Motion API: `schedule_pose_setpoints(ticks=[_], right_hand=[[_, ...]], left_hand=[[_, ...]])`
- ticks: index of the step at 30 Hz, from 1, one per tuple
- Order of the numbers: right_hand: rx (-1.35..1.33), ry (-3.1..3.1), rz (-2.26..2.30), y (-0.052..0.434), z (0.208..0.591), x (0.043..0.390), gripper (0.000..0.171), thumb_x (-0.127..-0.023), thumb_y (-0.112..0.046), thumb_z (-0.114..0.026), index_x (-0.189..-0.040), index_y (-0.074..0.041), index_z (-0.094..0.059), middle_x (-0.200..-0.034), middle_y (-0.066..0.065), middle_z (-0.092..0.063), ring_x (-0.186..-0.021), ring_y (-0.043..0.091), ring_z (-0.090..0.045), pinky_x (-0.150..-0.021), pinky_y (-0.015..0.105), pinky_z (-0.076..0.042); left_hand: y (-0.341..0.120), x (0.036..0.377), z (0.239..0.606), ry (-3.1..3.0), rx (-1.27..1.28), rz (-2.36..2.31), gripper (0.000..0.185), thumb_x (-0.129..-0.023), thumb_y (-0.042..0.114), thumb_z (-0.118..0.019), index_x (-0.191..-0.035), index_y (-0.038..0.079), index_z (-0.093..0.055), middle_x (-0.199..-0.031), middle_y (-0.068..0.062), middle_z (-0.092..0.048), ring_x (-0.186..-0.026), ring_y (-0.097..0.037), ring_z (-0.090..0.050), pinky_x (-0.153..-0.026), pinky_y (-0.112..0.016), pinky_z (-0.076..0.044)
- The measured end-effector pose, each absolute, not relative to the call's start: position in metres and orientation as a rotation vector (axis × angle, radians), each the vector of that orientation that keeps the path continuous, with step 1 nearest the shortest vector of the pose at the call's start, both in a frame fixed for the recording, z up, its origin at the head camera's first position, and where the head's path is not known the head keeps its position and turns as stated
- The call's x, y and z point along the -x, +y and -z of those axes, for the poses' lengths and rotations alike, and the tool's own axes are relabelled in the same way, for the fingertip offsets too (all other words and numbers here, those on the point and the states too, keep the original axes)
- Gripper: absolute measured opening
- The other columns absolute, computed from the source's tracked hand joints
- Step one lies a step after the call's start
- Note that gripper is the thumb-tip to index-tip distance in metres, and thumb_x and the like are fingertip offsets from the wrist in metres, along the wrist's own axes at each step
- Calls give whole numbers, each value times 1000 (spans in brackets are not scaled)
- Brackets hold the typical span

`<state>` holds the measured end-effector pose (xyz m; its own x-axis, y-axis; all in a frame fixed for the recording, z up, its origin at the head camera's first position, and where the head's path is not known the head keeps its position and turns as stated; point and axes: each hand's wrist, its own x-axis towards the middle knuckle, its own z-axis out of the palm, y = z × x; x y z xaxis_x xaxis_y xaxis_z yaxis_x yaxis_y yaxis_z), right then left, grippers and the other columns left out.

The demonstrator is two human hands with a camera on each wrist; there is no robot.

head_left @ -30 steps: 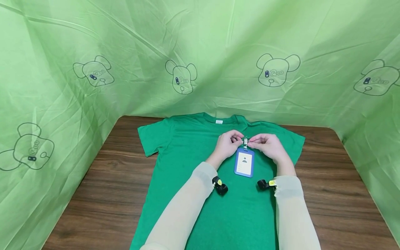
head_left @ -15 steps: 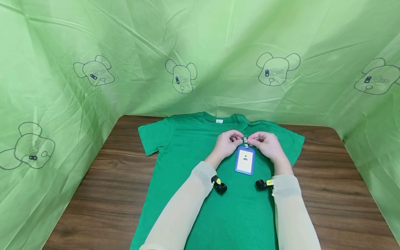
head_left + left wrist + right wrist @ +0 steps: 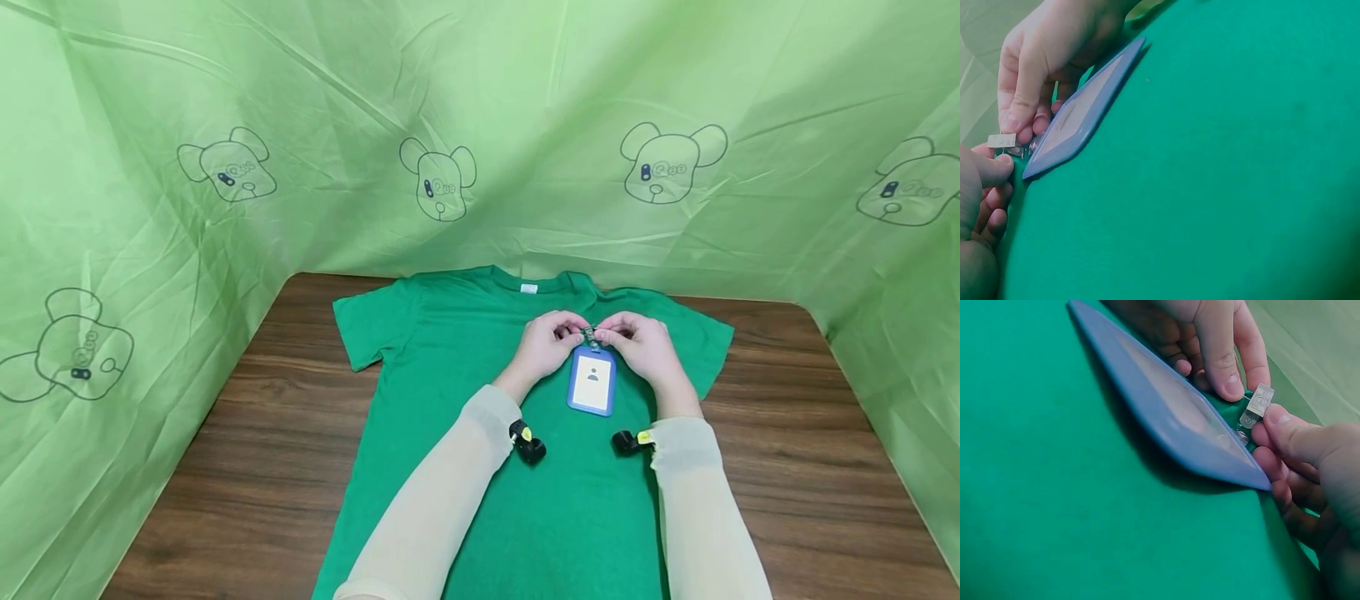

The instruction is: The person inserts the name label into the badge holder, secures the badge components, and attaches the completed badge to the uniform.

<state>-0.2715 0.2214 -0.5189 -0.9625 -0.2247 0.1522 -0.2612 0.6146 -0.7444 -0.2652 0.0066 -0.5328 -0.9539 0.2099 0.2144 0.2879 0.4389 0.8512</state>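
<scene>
Hands meet over a green T-shirt (image 3: 480, 433) spread flat on a brown wooden table (image 3: 247, 467). The left hand (image 3: 546, 344) and the right hand (image 3: 642, 346) both pinch a small silver clip (image 3: 592, 336) at the top of a blue badge holder (image 3: 592, 380). The holder lies on the shirt's chest, just below the fingertips, between the 2 wrists.

The head view shows the whole shirt, both pale sleeves (image 3: 442, 508) and the 2 small black cameras (image 3: 528, 447) on the wrists. The clip is tiny there, and you cannot tell how the fingers grip it.

The wrist views come in close. In the right wrist view the clip (image 3: 1256, 405) stands up between a thumb and a finger, with a bit of green cloth bunched under it (right at the fingertips). The holder (image 3: 1166, 406) shows its thin blue edge and clear window. In the left wrist view the clip (image 3: 1005, 144) sits between fingertips from both hands, and the holder (image 3: 1082, 112) tilts up a little from the shirt. The other fingers are curled in.

Only the head view shows the green curtain (image 3: 480, 125) behind the table, printed with cartoon dog faces (image 3: 438, 179). A white tag (image 3: 528, 288) sits inside the collar, too small to read. The badge card shows a grey person shape, with no words to read.
</scene>
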Motion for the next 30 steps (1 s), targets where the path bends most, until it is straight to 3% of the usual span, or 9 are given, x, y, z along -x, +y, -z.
schedule_pose_setpoints(ticks=[15,30], right_hand=[[-408,-2814,-1265,222,525,273,20,-108,-29,-73,-106,-10,-79,-93,7,-78,-83,22,-67,-74,32,-50],[-434,-2814,-1260,219,526,273,18,-108,-25,-73,-106,-7,-77,-97,9,-78,-89,26,-71,-82,42,-53]], left_hand=[[6,263,530,-2677,475,1488,14,-105,9,-74,-116,15,-81,-98,3,-70,-85,-9,-62,-76,-20,-51],[6,265,533,-2687,484,1457,14,-105,8,-75,-114,17,-79,-97,5,-69,-86,-8,-63,-77,-19,-52]])
